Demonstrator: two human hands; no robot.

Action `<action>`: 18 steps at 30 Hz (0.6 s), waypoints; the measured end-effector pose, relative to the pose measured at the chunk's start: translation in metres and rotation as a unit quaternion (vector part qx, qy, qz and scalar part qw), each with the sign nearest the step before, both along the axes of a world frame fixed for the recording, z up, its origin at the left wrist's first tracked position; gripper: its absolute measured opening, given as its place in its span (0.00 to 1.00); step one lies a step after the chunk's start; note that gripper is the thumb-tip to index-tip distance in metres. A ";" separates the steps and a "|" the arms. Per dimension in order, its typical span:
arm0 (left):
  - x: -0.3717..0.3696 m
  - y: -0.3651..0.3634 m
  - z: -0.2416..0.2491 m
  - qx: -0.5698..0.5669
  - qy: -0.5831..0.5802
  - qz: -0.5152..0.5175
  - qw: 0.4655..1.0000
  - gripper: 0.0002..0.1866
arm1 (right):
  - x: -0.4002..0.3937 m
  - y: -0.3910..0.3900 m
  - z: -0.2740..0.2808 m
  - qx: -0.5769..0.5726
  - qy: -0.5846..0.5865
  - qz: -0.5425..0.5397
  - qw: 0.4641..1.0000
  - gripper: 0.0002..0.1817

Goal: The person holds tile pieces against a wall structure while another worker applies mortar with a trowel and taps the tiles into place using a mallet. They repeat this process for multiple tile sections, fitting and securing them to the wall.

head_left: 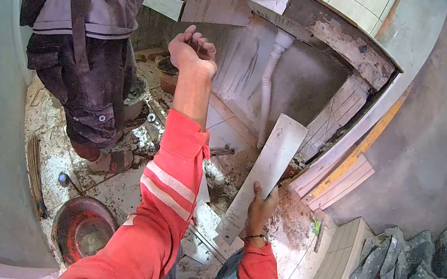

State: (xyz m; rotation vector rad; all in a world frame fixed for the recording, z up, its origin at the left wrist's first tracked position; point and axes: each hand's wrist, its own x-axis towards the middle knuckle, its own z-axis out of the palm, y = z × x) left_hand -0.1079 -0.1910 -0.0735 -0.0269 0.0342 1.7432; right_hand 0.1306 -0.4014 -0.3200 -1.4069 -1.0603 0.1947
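Note:
My left hand is raised at the centre top, palm up with its fingers loosely curled and apart, and nothing shows in it. Low and right of centre, my right hand grips the edge of a long pale tile strip, thumb on its face. The strip stands tilted, its upper end leaning right towards the counter's underside. Behind it a white corrugated drain pipe hangs below the counter, whose front edge is partly tiled and partly bare, rough mortar.
Another person stands at the left; a person's hands show at the countertop. A reddish basin and a hammer-like tool lie on the debris-strewn floor. Stacked tile strips, a yellow level and a grey crumpled sack are at the right.

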 end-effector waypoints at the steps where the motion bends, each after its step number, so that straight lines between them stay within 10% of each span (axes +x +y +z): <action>1: 0.000 0.001 -0.001 0.007 -0.007 -0.001 1.000 0.13 | 0.002 0.002 -0.004 0.002 0.012 0.004 1.000 0.14; 18: -0.005 0.007 -0.005 0.032 -0.011 -0.016 0.999 0.12 | 0.001 -0.001 0.000 -0.009 0.012 -0.017 1.000 0.14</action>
